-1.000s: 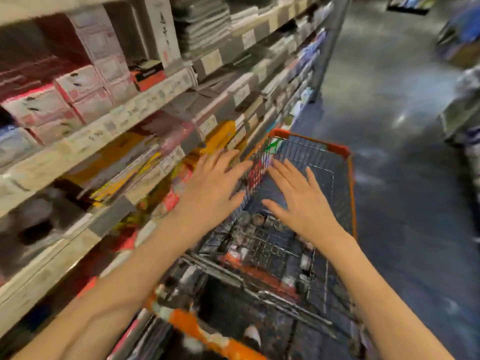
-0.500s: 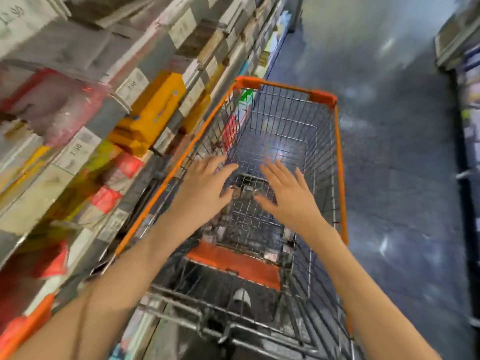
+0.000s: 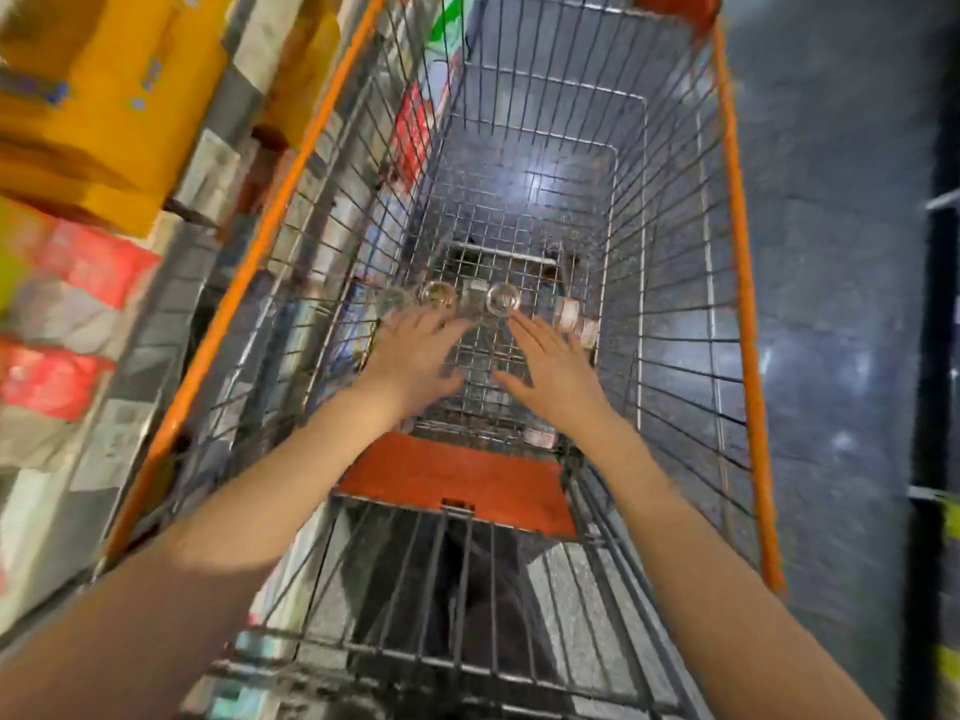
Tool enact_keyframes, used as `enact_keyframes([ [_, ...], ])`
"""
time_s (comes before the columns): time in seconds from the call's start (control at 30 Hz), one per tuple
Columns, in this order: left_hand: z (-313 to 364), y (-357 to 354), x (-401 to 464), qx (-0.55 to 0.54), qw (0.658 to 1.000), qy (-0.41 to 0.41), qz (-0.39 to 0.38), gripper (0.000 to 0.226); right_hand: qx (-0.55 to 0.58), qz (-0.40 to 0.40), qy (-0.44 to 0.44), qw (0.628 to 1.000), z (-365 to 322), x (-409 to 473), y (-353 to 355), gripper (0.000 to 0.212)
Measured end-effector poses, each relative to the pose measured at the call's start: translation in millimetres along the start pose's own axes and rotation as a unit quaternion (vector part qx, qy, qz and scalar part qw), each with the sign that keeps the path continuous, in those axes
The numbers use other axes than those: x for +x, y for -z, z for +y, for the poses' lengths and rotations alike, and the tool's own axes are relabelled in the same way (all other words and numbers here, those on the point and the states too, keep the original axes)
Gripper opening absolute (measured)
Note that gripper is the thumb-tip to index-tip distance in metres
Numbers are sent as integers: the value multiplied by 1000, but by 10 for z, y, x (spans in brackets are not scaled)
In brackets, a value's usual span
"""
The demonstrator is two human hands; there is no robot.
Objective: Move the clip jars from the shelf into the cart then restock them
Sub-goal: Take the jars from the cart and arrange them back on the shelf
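Both hands are reaching down into the cart [image 3: 737,283], palms down. Left hand [image 3: 415,356] is sitting flat with fingers straight and spread, holding nothing, its fingertips [image 3: 441,319] pointing at the jars; whether they are actually touching a jar is lost in blur. Right hand [image 3: 553,368] is mirroring it, fingers extended and together, thumb out to the side, also holding nothing, tips just short of the nearest jar. Clip jars [image 3: 470,298] are lying low in the basket on the wire floor, in a loose row just past the fingertips: two clear round tops are facing up at [image 3: 438,295] and [image 3: 502,299], another blurred one is sitting left of them, and one jar [image 3: 570,319] is lying on its side at the right end of the row, close to the right hand. Contents are too blurred to read. Orange seat flap [image 3: 457,485] is lying folded down under both forearms, nearer the person. Orange rim of the cart is running along both long sides. Shelf [image 3: 171,262] is standing just beside the cart on the left, stocked with yellow packs [image 3: 104,111] up top and red packs [image 3: 78,283] lower, all motion-blurred. Dark speckled floor [image 3: 841,252] is showing to the right of the cart.
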State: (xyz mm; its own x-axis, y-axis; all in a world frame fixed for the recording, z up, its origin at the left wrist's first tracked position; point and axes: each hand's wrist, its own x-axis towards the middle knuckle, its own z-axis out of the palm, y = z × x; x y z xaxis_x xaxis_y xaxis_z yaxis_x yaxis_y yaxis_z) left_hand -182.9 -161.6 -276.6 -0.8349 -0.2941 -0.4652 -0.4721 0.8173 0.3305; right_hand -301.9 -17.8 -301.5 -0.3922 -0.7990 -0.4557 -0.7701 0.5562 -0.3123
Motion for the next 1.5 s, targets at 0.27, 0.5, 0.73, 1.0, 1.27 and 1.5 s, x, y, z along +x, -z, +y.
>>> enact_keyframes([
  [0.27,-289,-558,301,35,993,-46,-107,74,10,-69,-38,997,390,308,-735,68],
  [0.5,-363,-854,581,84,976,-85,-183,75,-11,-135,-62,989,703,388,-1194,67],
  [0.73,-473,-1235,642,60,975,-95,-190,72,-14,-193,-68,979,972,307,-1482,69],
  [1.0,-625,-1437,615,2,978,-53,-200,75,7,-187,-128,974,1096,264,-1725,60],
  [1.27,-701,-1464,522,-36,981,-38,-189,73,27,-163,-145,975,1041,265,-1740,57],
  [1.5,-700,-1453,464,-108,974,-4,-199,64,10,-169,-132,977,981,272,-1632,56],
])
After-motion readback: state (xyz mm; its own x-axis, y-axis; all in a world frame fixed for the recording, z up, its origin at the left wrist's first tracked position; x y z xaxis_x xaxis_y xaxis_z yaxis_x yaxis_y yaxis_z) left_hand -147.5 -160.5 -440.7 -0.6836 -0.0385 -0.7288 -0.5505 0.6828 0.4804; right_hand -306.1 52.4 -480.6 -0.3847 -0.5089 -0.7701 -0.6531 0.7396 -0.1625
